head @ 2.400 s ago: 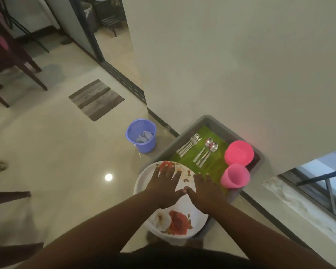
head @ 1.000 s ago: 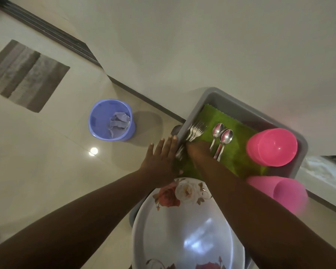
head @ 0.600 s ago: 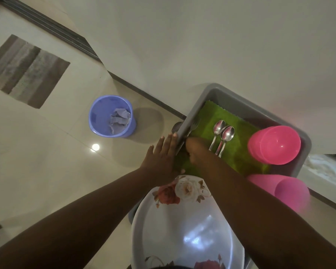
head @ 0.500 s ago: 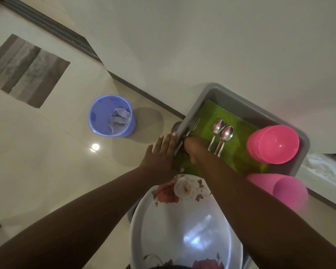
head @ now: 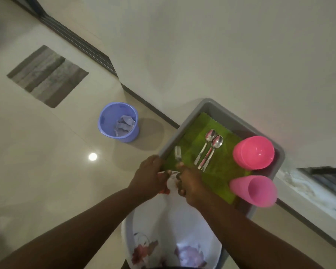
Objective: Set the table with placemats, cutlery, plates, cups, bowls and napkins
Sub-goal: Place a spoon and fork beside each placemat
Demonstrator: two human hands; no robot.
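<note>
My right hand (head: 190,183) is curled over the near end of the forks (head: 177,152); I seem to be pinching the handles, though my knuckles hide the contact. The forks lie on the green placemat (head: 217,167) in the grey tray (head: 279,152), tines pointing far, running straight away from my fingers. My left hand (head: 147,177) curls over the tray's left rim, just beside them. Two spoons (head: 209,148) lie parallel, right of the forks.
</note>
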